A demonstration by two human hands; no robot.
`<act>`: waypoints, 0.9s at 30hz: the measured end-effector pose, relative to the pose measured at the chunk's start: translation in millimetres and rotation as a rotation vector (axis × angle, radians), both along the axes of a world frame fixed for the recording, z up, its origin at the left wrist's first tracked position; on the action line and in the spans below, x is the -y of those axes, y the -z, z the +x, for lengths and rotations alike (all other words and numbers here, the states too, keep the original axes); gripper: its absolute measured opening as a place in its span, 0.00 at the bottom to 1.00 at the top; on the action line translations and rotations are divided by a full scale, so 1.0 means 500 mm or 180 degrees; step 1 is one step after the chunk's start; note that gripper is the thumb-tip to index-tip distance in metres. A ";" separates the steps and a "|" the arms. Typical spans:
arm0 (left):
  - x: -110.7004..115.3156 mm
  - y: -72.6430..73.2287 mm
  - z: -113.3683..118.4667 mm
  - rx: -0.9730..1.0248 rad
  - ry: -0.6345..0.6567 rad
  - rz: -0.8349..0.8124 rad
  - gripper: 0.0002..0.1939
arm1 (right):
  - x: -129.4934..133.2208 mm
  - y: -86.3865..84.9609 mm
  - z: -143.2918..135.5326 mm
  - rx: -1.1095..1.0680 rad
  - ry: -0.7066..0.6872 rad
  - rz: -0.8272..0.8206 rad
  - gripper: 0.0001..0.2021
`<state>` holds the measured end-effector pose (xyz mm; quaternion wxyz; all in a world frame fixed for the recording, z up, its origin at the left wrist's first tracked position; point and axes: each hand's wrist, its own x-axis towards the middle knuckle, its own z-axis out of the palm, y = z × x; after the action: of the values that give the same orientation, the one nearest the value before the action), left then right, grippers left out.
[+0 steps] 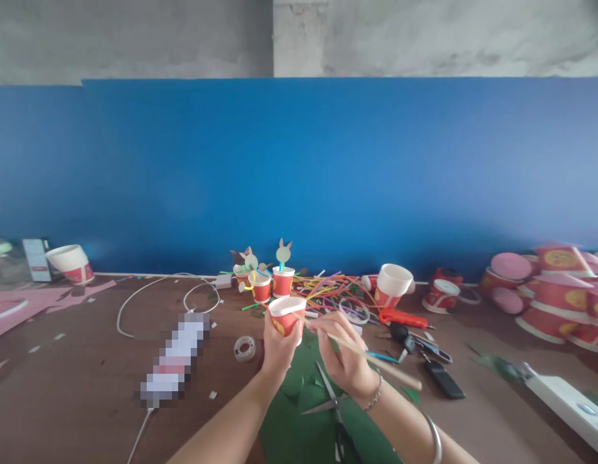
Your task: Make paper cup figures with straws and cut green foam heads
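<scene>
A red paper cup with a white rim [288, 309] is in my left hand [278, 345], whose fingers wrap round its sides. My right hand [341, 351] pinches a long pale wooden stick [376, 361]; its far tip meets the cup's side just under the rim. Beneath both hands lies green paper [299, 422], with open scissors [335, 405] on it. Behind the held cup stand small red cups with paper animal heads on straws [283, 281].
Colourful straws [332, 290] spread behind my hands. At the right are an orange-red tool [406, 318], keys [403, 338], a black fob [444, 378] and stacked red cups [553, 309]. A tape roll [244, 348] and a cabled phone [176, 357] lie left.
</scene>
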<state>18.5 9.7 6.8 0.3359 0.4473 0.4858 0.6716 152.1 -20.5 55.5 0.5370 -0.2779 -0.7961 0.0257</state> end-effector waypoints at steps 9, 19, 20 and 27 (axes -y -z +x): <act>0.000 0.020 0.004 -0.0195 0.0184 0.0167 0.21 | -0.001 0.007 -0.004 0.0257 -0.0080 -0.0046 0.17; 0.011 0.004 -0.004 -0.0506 0.0058 0.0249 0.20 | -0.008 0.017 0.007 0.0165 -0.0138 -0.0122 0.15; 0.009 0.007 -0.007 -0.0519 0.0047 0.0229 0.17 | -0.008 0.018 0.007 0.0171 -0.0143 -0.0132 0.15; -0.007 0.034 -0.020 -0.0577 0.0259 0.0594 0.16 | -0.015 0.026 0.009 0.0215 -0.0236 -0.0117 0.14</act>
<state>8.6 13.1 -10.4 0.2746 0.5548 0.4310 0.6566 156.8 -13.0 42.8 0.5034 -0.2588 -0.8228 0.0507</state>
